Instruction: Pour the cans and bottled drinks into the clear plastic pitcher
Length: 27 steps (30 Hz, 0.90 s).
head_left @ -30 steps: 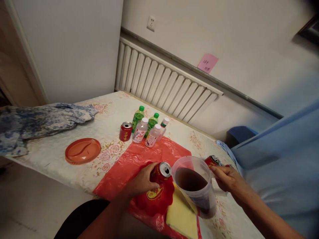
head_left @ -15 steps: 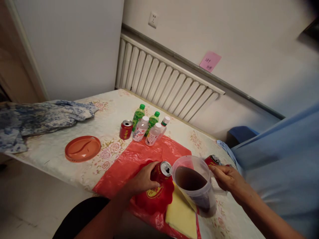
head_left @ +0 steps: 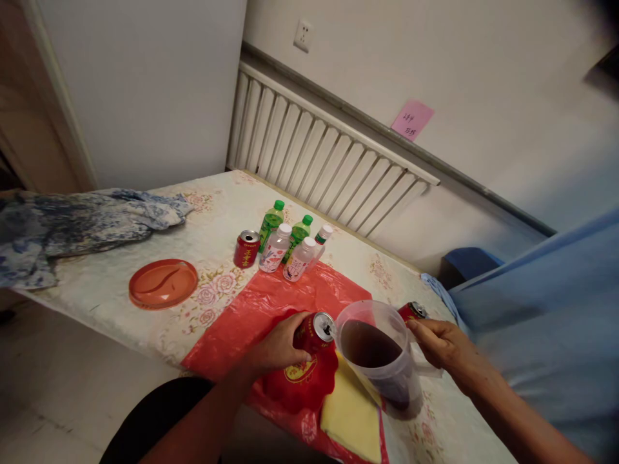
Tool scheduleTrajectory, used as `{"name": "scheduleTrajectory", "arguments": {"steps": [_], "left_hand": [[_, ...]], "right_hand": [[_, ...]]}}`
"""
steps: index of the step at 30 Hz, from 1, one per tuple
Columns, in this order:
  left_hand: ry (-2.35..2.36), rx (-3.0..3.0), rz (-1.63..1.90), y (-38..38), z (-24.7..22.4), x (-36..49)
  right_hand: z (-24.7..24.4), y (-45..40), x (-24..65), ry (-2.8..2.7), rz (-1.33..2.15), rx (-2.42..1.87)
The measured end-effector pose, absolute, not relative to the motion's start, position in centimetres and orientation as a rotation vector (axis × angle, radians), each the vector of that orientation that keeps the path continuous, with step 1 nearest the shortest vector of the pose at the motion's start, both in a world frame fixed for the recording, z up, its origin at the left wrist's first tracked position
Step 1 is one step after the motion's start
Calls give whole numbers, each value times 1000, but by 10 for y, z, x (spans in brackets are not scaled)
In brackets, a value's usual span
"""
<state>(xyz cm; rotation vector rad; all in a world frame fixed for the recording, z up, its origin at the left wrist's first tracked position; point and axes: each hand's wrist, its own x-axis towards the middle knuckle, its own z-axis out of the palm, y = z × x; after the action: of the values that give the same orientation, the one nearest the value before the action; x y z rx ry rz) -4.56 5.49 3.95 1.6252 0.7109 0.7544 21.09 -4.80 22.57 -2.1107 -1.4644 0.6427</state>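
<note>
Our left hand (head_left: 278,348) wraps its fingers around a red can (head_left: 316,332) lying tipped on the red plastic bag (head_left: 271,303). Our right hand (head_left: 438,345) grips the handle of the clear jug (head_left: 377,357) of dark drink, right beside the can, near the table's front edge.

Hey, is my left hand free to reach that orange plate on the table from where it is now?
Probably not right away: the left hand is wrapped around a red can. The path across the table to the orange plate looks unobstructed otherwise.
</note>
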Motion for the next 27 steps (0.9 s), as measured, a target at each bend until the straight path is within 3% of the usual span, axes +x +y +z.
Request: {"name": "scheduleTrajectory", "arguments": {"steps": [27], "left_hand": [[701,1672,769,58,31,-43]], "right_hand": [[224,-47,223,-1591,635,-2080]]}}
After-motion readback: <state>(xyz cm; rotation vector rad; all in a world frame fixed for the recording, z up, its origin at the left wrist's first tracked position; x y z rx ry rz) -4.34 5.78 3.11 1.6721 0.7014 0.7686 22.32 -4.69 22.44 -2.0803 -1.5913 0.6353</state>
